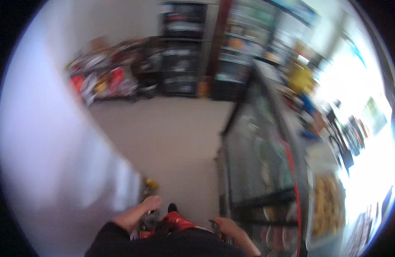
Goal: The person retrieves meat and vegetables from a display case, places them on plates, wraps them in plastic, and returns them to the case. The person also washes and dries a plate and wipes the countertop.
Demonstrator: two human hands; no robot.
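The picture is blurred. My left hand point(153, 203) is in front of my body at lower left, with its fingers curled. Something small and dark shows under its fingers, but blur hides whether it is held. My right hand point(225, 225) hangs beside the glass display counter point(258, 154). A thin dark pointed object point(213, 222) sticks out from its fingers. Between the hands is a shiny red item point(181, 221) at my waist, with a dark shoe point(172, 207) beyond it.
A pale wall point(56, 128) rises on the left, with a yellow object point(151, 183) on the floor point(162, 135) near its end. Heaped packets point(107, 80), a black rack point(181, 64) and a shelved cabinet point(242, 45) stand ahead. A tray of brownish items point(327, 205) sits right.
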